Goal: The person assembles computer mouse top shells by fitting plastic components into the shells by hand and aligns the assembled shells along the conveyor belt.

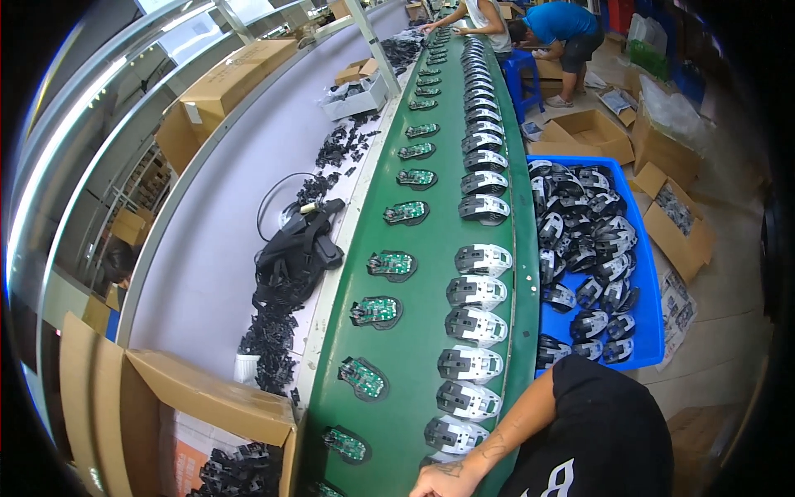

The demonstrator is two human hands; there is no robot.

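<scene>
My right hand (447,480) comes in from the lower right on a bare forearm below a black sleeve. Its fingers run out of the picture at the lower edge, so their grip is hidden. It is beside the near end of a long row of white-and-black computer mouse shells (468,363) on the green conveyor belt (414,331). Left of that row, black mouse bases with green circuit boards (377,311) lie spaced along the belt. Of my left hand nothing shows.
A blue crate (650,290) full of mouse shells stands right of the belt. Small black parts (269,344) and a black bag (298,261) lie along the left ledge. An open cardboard box (211,385) is near left. Two people (563,25) work at the far end among cartons.
</scene>
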